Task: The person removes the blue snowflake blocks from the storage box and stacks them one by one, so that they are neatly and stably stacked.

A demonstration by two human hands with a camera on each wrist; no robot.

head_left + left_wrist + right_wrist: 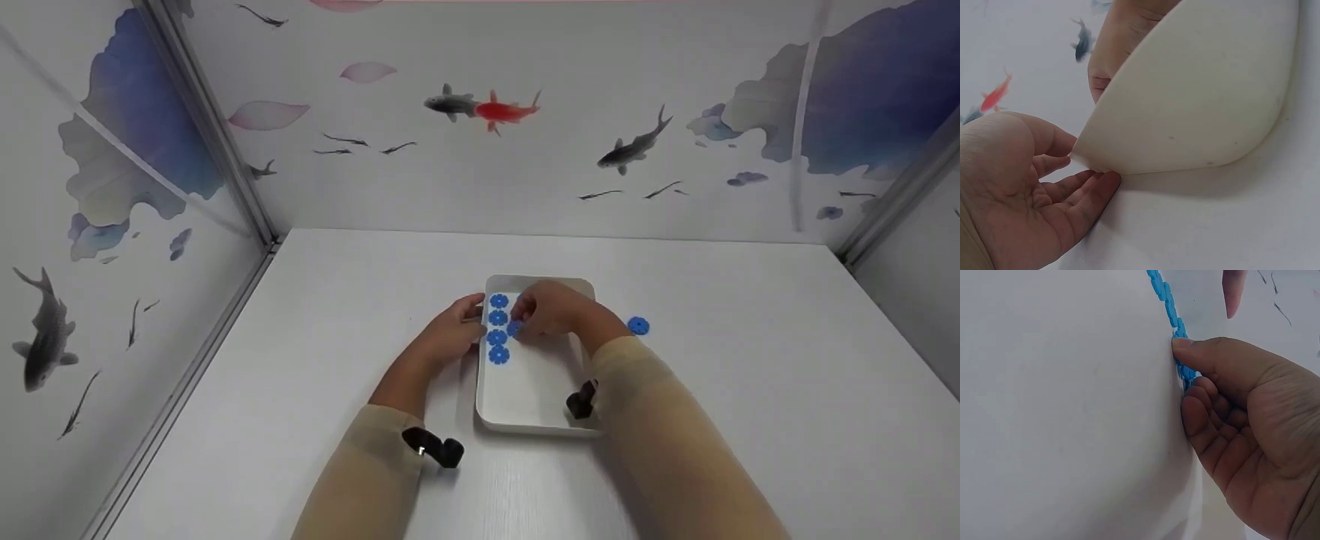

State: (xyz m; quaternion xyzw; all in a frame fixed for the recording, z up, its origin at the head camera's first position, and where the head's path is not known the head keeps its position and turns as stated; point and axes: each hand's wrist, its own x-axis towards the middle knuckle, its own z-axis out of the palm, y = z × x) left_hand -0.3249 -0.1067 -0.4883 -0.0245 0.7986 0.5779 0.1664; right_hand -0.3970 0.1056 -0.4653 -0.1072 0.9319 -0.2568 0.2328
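A white rectangular tray (536, 394) lies on the table with its long side running away from me. My left hand (451, 330) grips its left edge, and in the left wrist view the fingers (1103, 188) bend round the rim. Several blue flower-shaped discs (498, 337) form a column along the tray's left side. My right hand (551, 309) is over the tray's far half, pinching another blue flower-shaped disc (514, 328) beside that column. The right wrist view has the thumb (1184, 346) against the blue pieces and the other fingers curled.
One more blue disc (638, 325) lies on the white table (735, 390) right of the tray, close to my right forearm. Printed walls with fish border the table at the back and sides. Each sleeve carries a black wrist mount (435, 446).
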